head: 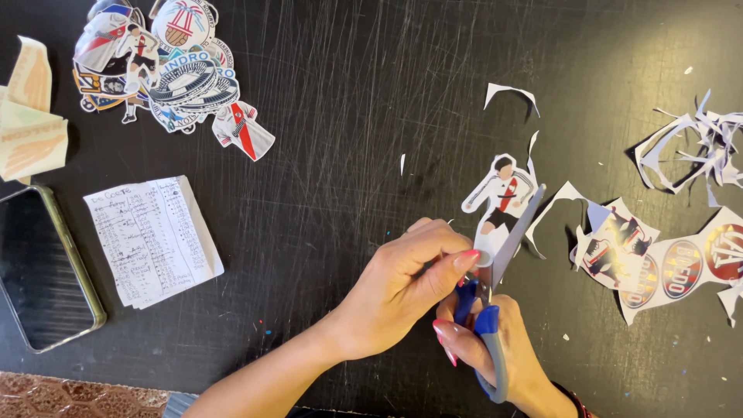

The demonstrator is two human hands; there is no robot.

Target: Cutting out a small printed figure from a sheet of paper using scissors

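You are working over a scratched black table [348, 116]. A pile of cut-out stickers [166, 70] is lying at its far left corner, a handwritten note [151, 238] and a phone [42, 267] near the left edge, uncut stickers [665, 263] and paper scraps [689, 147] at the right edge.

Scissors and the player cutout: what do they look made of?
Scissors: blue and grey handles look like moulded plastic, matte; the blade looks like dull grey metal. Player cutout: thin printed paper, probably sticker stock, slightly glossy, with a white trimmed border.
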